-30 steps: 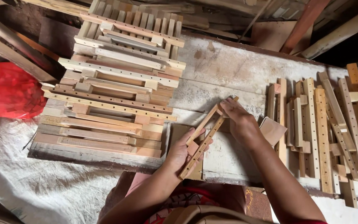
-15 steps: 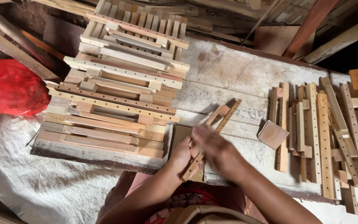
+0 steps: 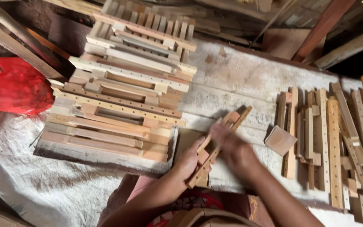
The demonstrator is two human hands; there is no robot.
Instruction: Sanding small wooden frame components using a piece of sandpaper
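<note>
A small wooden frame [image 3: 227, 124], two thin slats joined by short blocks, lies slanted over the workbench's near edge. My left hand [image 3: 188, 160] grips its lower end from the left. My right hand [image 3: 232, 148] is blurred and lies over the frame's middle, fingers on the slats. A brown square sanding block [image 3: 280, 140] rests on the bench just right of my right hand, untouched.
A tall stack of finished wooden frames [image 3: 122, 101] fills the left of the bench [image 3: 240, 80]. Loose slatted frames [image 3: 337, 134] lie in a row at the right. A red plastic bag [image 3: 11, 86] sits far left. White sacking [image 3: 34, 185] covers the lower left.
My right hand let go of the frame's upper end near the sanding block and slid down toward me along the frame. My left hand kept its hold.
</note>
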